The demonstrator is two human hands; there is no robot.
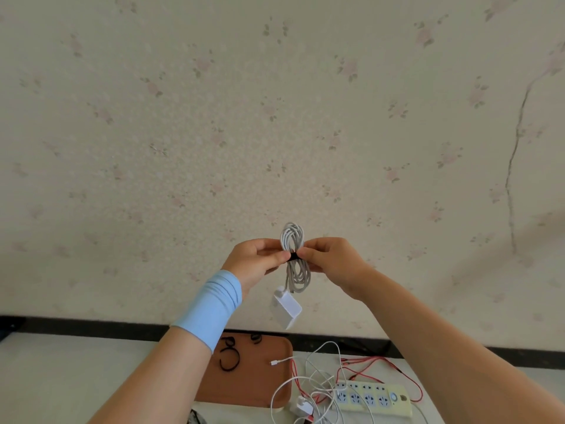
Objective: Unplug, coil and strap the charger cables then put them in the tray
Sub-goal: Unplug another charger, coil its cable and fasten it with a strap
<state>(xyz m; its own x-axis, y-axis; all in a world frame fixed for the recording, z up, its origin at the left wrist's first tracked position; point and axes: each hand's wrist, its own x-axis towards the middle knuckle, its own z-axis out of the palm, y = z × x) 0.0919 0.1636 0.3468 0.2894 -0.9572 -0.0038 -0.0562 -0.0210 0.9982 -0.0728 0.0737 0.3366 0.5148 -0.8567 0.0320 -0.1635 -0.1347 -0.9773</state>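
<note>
Cream wallpaper (275, 117) is patterned with faded pink flowers. The coiled cable (292, 237) is seen pale grey — its strap (294, 256) black, its charger (286, 307) white. The tray (253, 384) is coloured brown, the wristband (211, 304) light blue.

Nothing written, branded or numbered can be read here. The white charger brick (286, 307) looks blank, and any marks on the power strip (371, 399) are too small to read.

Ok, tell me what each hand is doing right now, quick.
Left hand: pinches the black strap wrapped round the coiled cable.
Right hand: pinches the black strap from the other side.
</note>
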